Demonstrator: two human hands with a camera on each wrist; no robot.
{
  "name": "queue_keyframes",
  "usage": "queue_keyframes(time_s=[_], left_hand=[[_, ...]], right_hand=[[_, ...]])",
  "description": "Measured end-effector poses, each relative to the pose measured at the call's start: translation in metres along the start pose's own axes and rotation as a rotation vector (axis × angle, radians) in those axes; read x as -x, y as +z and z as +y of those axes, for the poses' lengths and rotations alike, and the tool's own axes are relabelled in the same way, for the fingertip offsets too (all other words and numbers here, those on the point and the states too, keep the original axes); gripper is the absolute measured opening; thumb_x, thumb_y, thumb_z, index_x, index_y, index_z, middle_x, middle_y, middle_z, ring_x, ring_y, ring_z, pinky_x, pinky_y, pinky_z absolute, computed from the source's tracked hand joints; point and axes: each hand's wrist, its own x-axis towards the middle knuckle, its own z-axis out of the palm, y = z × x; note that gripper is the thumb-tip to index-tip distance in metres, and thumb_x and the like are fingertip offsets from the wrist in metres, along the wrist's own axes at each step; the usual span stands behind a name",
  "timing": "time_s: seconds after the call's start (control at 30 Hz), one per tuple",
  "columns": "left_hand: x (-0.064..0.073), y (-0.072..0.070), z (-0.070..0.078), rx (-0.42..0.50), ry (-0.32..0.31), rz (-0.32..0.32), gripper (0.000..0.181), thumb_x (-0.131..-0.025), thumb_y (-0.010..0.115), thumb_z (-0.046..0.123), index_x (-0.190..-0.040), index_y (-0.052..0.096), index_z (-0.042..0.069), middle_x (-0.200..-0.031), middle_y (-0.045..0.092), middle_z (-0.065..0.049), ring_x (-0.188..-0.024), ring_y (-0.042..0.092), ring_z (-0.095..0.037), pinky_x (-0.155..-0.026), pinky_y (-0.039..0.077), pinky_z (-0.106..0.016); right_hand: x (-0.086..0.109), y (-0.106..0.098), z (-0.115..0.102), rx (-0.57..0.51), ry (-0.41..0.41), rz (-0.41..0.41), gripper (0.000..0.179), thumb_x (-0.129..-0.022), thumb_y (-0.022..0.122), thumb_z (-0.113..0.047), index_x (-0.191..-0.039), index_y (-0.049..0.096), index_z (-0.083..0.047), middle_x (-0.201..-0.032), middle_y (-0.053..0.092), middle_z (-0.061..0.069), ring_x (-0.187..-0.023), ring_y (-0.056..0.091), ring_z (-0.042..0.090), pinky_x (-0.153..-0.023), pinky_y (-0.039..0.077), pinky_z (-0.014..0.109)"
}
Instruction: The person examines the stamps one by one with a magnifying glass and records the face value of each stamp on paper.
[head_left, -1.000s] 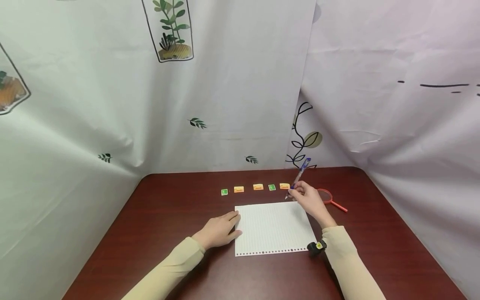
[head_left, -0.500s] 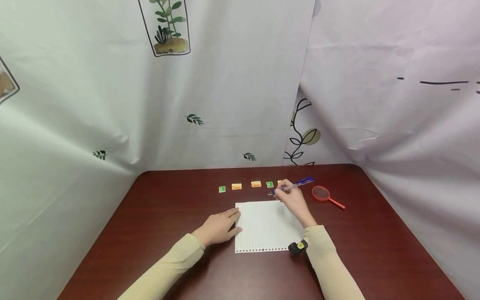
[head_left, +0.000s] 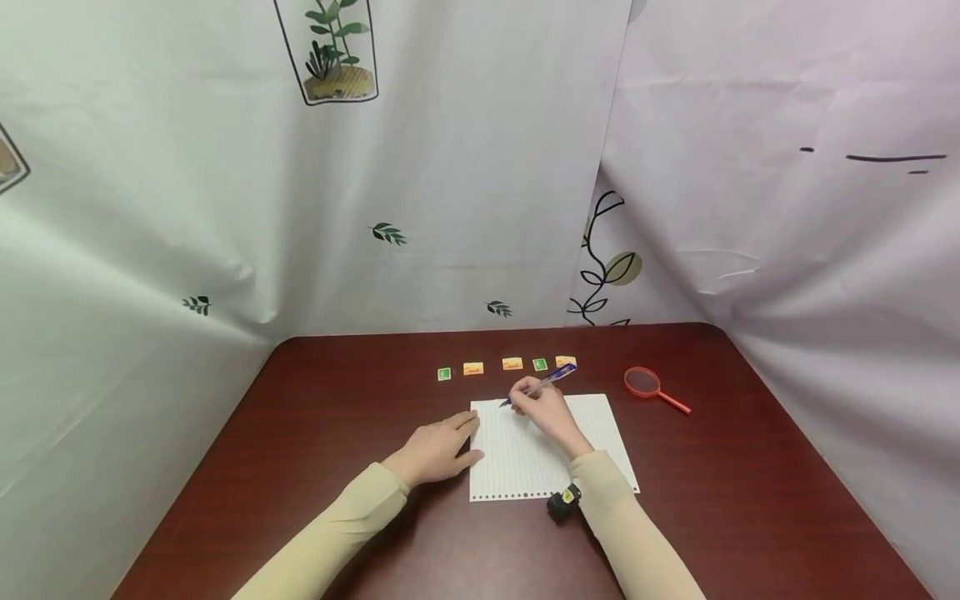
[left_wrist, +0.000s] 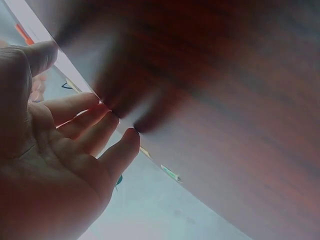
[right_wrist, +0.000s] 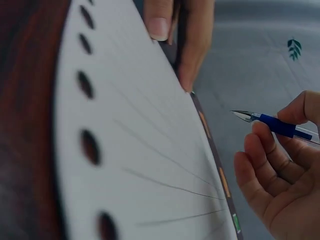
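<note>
A lined sheet of paper (head_left: 510, 467) with punched holes along its near edge lies on the table. My left hand (head_left: 435, 450) rests at the sheet's left edge, fingertips on it, fingers extended; the left wrist view shows the palm (left_wrist: 55, 165) and spread fingers. Over the top part of the sheet, my right hand (head_left: 546, 410) pinches a blue pen (head_left: 551, 377) between thumb and fingers. In the right wrist view the tip of the pen (right_wrist: 277, 125) is bare and points toward the left hand. Whether the tip touches the paper cannot be told.
Behind the paper stands a row of small stickers, some green (head_left: 444, 374) and some orange (head_left: 473, 368). A red magnifying glass (head_left: 642, 382) lies to the right on the dark wood table (head_left: 315, 400). White printed cloth (head_left: 480, 167) hangs around the table's back and sides.
My right hand has moved left with the pen, from beyond the sheet's upper right corner to over its upper left part. The left hand has stayed at the left edge.
</note>
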Motion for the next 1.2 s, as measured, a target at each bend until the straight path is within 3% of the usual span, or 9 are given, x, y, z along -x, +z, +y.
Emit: queue_keyframes(time_s=[0.23, 0.57, 0.83, 1.2], left_hand=[[-0.002, 0.0, -0.003, 0.015, -0.013, -0.017, 0.067, -0.099, 0.06, 0.046, -0.147, 0.05, 0.001, -0.153, 0.045, -0.014, -0.141, 0.043, -0.03, -0.101, 0.049, -0.046], [-0.004, 0.0, -0.004, 0.029, -0.012, -0.02, 0.067, -0.1, 0.059, 0.045, -0.147, 0.049, 0.0, -0.153, 0.045, -0.015, -0.141, 0.044, -0.03, -0.101, 0.049, -0.046], [-0.003, 0.0, -0.003, 0.043, -0.025, -0.037, 0.068, -0.1, 0.059, 0.046, -0.148, 0.048, -0.001, -0.155, 0.043, -0.016, -0.143, 0.041, -0.031, -0.104, 0.046, -0.047], [-0.003, -0.002, -0.003, 0.052, -0.032, -0.04, 0.068, -0.1, 0.059, 0.045, -0.149, 0.047, -0.001, -0.155, 0.042, -0.016, -0.142, 0.043, -0.03, -0.103, 0.047, -0.047]], right_hand=[[0.001, 0.007, 0.003, -0.027, -0.01, -0.088, 0.008, -0.09, 0.064, -0.01, -0.091, 0.07, -0.006, -0.076, 0.07, 0.003, -0.069, 0.066, 0.015, -0.068, 0.051, 0.028], [0.005, 0.015, 0.001, 0.038, -0.039, -0.169, 0.007, -0.09, 0.067, -0.016, -0.09, 0.071, -0.011, -0.072, 0.068, -0.001, -0.065, 0.056, 0.01, -0.063, 0.04, 0.026], [0.008, 0.018, -0.002, 0.08, -0.059, -0.197, 0.005, -0.089, 0.067, -0.016, -0.09, 0.071, -0.012, -0.072, 0.067, -0.002, -0.063, 0.049, 0.01, -0.06, 0.039, 0.025], [0.008, 0.019, 0.0, 0.105, -0.045, -0.229, 0.006, -0.088, 0.068, -0.017, -0.091, 0.072, -0.013, -0.071, 0.066, -0.005, -0.063, 0.052, 0.01, -0.06, 0.042, 0.026]])
